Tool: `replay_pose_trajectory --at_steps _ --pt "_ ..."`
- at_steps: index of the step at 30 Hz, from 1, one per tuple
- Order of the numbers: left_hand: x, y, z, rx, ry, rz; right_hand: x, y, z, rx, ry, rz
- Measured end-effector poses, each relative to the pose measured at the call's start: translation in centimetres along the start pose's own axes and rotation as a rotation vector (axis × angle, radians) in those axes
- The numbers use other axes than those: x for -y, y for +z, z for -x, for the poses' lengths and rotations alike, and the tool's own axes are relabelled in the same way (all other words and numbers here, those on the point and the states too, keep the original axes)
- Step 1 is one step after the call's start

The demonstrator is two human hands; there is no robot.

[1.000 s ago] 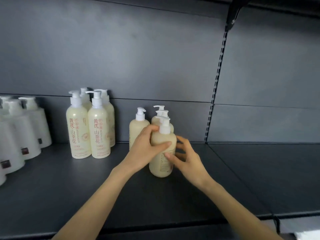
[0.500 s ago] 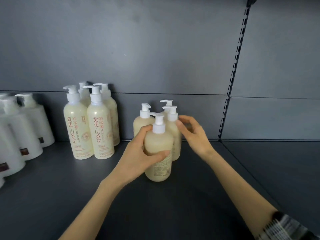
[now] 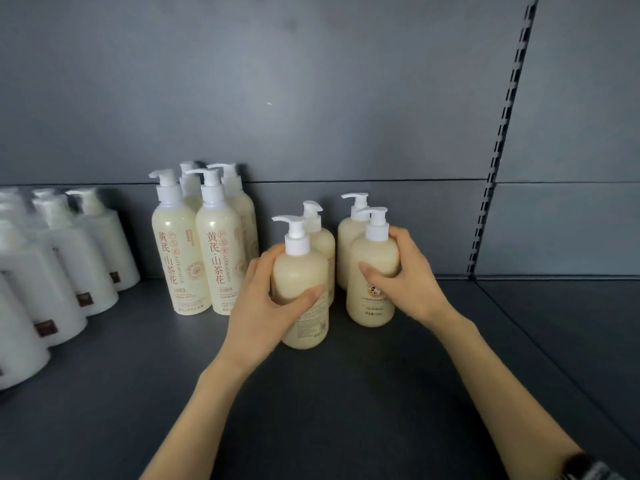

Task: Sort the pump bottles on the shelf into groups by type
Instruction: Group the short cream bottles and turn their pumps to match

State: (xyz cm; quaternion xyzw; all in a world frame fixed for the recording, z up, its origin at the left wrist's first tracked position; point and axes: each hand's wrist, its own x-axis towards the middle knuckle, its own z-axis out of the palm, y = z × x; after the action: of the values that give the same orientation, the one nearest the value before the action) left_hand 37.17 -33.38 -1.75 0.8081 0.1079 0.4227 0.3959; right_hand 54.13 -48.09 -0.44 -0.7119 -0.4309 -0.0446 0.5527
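Several short beige pump bottles stand mid-shelf. My left hand (image 3: 263, 306) grips the front left beige bottle (image 3: 304, 271), its back label facing me. My right hand (image 3: 408, 278) grips the front right beige bottle (image 3: 372, 299) at its shoulder. Two more beige bottles stand behind them, one at left (image 3: 323, 237) and one at right (image 3: 348, 237). To the left stands a group of tall cream bottles with red Chinese lettering (image 3: 197, 258). Several white bottles with dark square labels (image 3: 69, 258) line the far left.
The dark grey shelf board (image 3: 311, 410) stretches toward me. A slotted upright rail (image 3: 498, 150) divides the back panel, with another shelf bay (image 3: 571, 323) to its right.
My right hand has closed on the front right beige bottle, which now stands apart from the one in my left hand. The view has shifted closer and rightward.
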Motion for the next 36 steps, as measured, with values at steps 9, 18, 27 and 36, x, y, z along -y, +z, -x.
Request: replay_pose_trajectory --at_steps 9,18,27,36 --pt "-0.1 0.3 0.3 -0.017 -0.018 -0.002 -1.4 -3.2 0.7 -0.203 0.110 0.123" --pt "-0.1 0.4 0.4 -0.035 0.007 -0.063 0.2 -3.3 0.3 -0.480 -0.075 0.173" --pt "0.7 0.3 0.3 -0.024 0.040 -0.075 7.3 -2.9 -7.9 0.091 -0.294 0.668" --pt "0.5 0.3 0.2 -0.030 0.063 -0.096 6.2 -2.3 -11.5 0.281 -0.062 0.836"
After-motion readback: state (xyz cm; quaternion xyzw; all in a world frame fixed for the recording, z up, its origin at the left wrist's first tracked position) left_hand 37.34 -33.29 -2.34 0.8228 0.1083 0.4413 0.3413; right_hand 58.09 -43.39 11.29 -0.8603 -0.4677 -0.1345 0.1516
